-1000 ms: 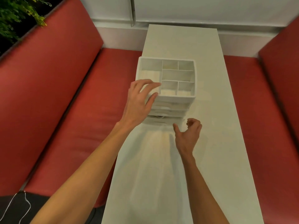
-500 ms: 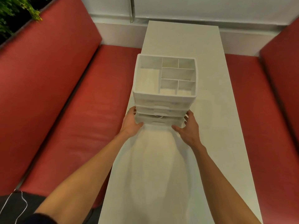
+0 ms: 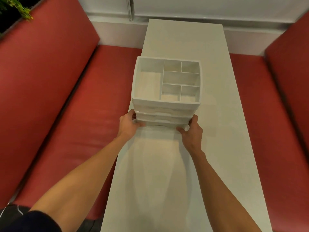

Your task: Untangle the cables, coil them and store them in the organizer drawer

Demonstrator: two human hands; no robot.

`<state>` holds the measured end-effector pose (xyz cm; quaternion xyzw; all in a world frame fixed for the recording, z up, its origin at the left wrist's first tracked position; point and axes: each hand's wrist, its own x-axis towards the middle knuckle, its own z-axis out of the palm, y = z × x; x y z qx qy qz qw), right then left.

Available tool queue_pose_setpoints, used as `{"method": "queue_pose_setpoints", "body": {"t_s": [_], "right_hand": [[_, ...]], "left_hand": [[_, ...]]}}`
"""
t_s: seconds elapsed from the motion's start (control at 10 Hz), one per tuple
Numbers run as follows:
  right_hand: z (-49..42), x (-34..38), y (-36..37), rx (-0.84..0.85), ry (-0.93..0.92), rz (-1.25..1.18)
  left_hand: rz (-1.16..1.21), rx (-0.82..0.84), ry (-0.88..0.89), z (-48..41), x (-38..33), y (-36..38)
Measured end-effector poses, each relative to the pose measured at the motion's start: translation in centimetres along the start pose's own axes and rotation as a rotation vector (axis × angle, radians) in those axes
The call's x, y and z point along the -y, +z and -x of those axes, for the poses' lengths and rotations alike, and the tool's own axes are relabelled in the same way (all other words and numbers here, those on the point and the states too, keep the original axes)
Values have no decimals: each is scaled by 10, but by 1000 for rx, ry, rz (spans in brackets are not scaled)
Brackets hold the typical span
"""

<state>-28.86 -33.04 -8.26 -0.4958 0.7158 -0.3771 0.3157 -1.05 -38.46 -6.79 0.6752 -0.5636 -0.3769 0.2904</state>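
Observation:
A white plastic organizer (image 3: 167,104) with stacked drawers and an open, divided top tray stands on the long white table (image 3: 184,39). My left hand (image 3: 128,125) grips its lower left corner, thumb on the front and fingers round the side. My right hand (image 3: 191,131) grips the lower right corner the same way. All the drawers look pushed in. The top compartments hold nothing that I can see. No cable lies on the table.
Red padded benches (image 3: 75,106) run along both sides of the narrow table, and a white wall ledge (image 3: 200,15) closes off the far end. A green plant (image 3: 20,9) sits at the top left. A thin white cable (image 3: 18,210) lies on dark fabric at the bottom left.
My left hand came down from the organizer's top rim to its lower left corner. My right hand moved forward and took hold of the lower right corner. Both grips have tightened.

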Motion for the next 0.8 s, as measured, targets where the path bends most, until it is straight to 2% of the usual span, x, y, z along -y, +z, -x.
{"method": "queue_pose_setpoints", "body": {"t_s": [0.1,0.3,0.5,0.7,0.8], "right_hand": [[3,1,8,-61,6,-5],[-3,1,15,-75,30,-9],[-12,17,13,-43,92,53],[-2,37,-22,244,116,372],[8,49,-48,193,154,507]], "left_hand": [[-9,-28,-10,-3,-1,2],[-43,-36,7,-9,3,8],[-239,-25,-8,-13,5,20],[-473,135,19,-4,-21,0],[-549,75,-5,15,-42,-19]]}}
